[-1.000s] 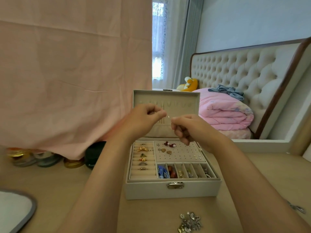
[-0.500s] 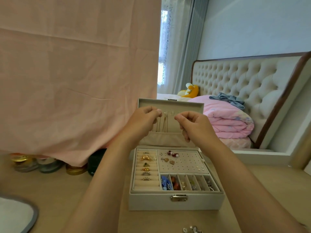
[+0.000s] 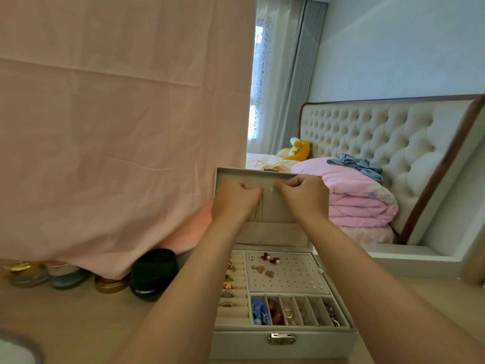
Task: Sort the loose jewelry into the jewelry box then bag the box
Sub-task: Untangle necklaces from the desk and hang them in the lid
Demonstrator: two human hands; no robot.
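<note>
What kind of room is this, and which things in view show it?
Most likely a bedroom: a cream tufted headboard, a folded pink quilt lying in front of it, and a yellow plush toy further back near the grey window curtain.

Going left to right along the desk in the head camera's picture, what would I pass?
Gold-lidded glass jar, grey round jar, flat gold tin, black round case, open beige jewelry box.
</note>
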